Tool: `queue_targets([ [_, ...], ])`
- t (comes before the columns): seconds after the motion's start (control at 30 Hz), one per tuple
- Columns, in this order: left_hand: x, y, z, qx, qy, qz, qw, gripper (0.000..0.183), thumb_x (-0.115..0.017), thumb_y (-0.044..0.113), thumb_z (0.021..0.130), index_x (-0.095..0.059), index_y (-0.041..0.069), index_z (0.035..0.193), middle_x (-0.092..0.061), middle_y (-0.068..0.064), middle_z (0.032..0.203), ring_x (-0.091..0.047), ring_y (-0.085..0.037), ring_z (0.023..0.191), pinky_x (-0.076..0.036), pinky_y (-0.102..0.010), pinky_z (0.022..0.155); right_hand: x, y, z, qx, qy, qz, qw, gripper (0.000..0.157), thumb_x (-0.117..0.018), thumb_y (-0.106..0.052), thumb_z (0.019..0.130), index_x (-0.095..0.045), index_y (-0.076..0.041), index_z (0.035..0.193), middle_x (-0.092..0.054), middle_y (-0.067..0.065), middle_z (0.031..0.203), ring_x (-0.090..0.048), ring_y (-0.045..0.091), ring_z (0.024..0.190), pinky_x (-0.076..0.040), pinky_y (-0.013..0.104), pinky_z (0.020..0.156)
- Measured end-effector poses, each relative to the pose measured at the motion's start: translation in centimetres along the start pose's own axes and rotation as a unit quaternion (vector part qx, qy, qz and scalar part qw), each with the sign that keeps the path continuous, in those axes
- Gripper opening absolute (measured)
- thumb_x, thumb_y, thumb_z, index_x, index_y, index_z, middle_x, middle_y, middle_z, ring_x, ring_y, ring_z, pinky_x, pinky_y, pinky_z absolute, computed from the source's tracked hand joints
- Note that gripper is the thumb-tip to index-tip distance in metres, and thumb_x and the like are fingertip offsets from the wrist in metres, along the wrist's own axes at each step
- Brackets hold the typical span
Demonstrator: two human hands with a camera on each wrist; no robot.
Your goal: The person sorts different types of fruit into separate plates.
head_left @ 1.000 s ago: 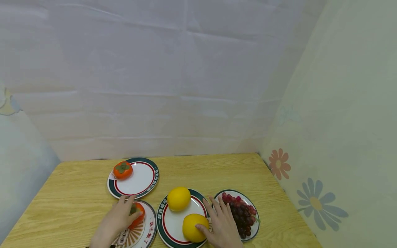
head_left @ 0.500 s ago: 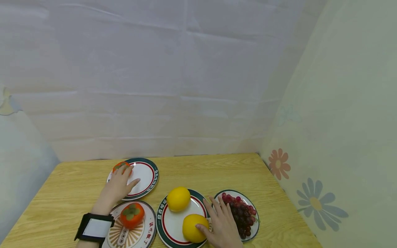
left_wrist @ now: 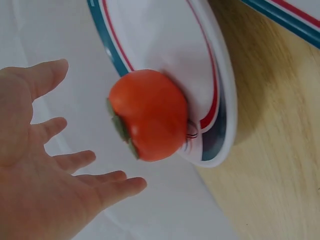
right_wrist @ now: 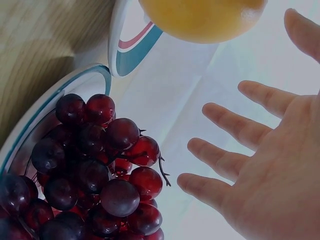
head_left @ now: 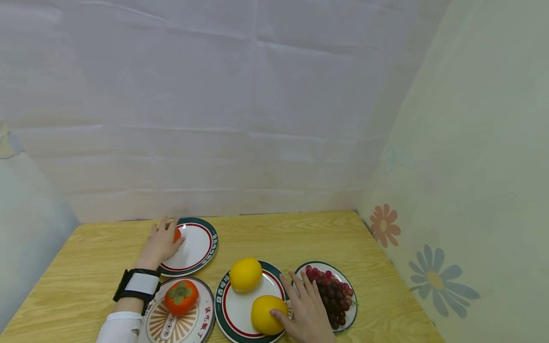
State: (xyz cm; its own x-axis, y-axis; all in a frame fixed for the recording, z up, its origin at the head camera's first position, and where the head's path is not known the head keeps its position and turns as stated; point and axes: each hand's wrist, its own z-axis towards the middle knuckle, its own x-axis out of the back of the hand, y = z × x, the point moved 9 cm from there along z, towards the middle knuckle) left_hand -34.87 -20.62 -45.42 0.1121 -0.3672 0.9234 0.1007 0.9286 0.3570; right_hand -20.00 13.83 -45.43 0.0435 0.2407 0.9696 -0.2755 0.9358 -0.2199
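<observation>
My left hand (head_left: pixel 160 245) is over a persimmon (head_left: pixel 177 235) on the green-rimmed back plate (head_left: pixel 197 247). In the left wrist view its fingers are spread, with a gap between them and the persimmon (left_wrist: pixel 150 115). A second persimmon (head_left: pixel 182 297) lies leaf side up on the patterned plate (head_left: pixel 203 324) in front. My right hand (head_left: pixel 306 312), fingers extended, hovers between a yellow, lemon-like fruit (head_left: pixel 267 315) and a bunch of dark red grapes (head_left: pixel 334 300). The right wrist view shows its palm holding nothing, beside the grapes (right_wrist: pixel 100 175).
Another yellow fruit (head_left: pixel 246 275) shares the middle plate (head_left: pixel 229 312) with the first. The grapes lie on a smaller plate (head_left: pixel 353 320) at the right. All the plates stand close together on a wooden table (head_left: pixel 274 238), with a pale cloth (head_left: pixel 257 119) hanging behind.
My left hand has left the persimmon on the patterned plate, where that fruit stays, and moved back over the persimmon on the back plate. The right hand has hardly moved.
</observation>
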Motion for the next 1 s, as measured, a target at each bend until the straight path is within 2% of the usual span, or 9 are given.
queue_targets([
  [0.23,-1.1,-1.2,1.4,-0.004,-0.011,0.009,0.9999,0.063,-0.063,0.020,0.085,-0.035,-0.005,0.136,-0.022,-0.038,0.140,-0.020,-0.065,0.119,-0.033,-0.074,0.089,0.1,0.1,-0.3,0.002,0.010,-0.001,1.000,0.077,-0.047,-0.067,0.081,-0.038,-0.020,0.141,-0.039,0.010,0.144,-0.030,0.037,0.132,-0.028,0.065,0.104],
  [0.5,-2.4,-2.3,1.2,0.001,-0.034,0.027,0.9990,0.061,-0.066,0.018,0.082,-0.039,-0.004,0.133,-0.024,-0.037,0.135,-0.024,-0.063,0.116,-0.037,-0.075,0.084,0.3,0.3,-0.5,0.003,0.014,0.002,1.000,0.076,-0.051,-0.065,0.080,-0.039,-0.021,0.140,-0.042,0.009,0.141,-0.029,0.034,0.133,-0.030,0.064,0.103],
  [0.77,-2.2,-2.5,0.9,-0.011,-0.002,0.040,0.9991,0.042,-0.060,0.004,0.082,-0.050,-0.003,0.122,-0.032,-0.038,0.127,-0.034,-0.060,0.104,-0.046,-0.068,0.074,0.3,0.3,-0.5,0.008,0.012,0.001,1.000,0.076,-0.049,-0.067,0.080,-0.040,-0.020,0.140,-0.042,0.009,0.141,-0.029,0.034,0.134,-0.030,0.064,0.103],
  [1.0,-1.9,-2.3,0.7,-0.013,0.006,0.034,0.9993,0.038,-0.058,0.005,0.085,-0.049,-0.003,0.121,-0.031,-0.039,0.125,-0.034,-0.059,0.101,-0.047,-0.066,0.072,0.5,0.2,-0.4,0.011,0.017,-0.003,1.000,0.076,-0.052,-0.065,0.080,-0.039,-0.020,0.140,-0.043,0.010,0.140,-0.030,0.035,0.133,-0.031,0.063,0.103],
])
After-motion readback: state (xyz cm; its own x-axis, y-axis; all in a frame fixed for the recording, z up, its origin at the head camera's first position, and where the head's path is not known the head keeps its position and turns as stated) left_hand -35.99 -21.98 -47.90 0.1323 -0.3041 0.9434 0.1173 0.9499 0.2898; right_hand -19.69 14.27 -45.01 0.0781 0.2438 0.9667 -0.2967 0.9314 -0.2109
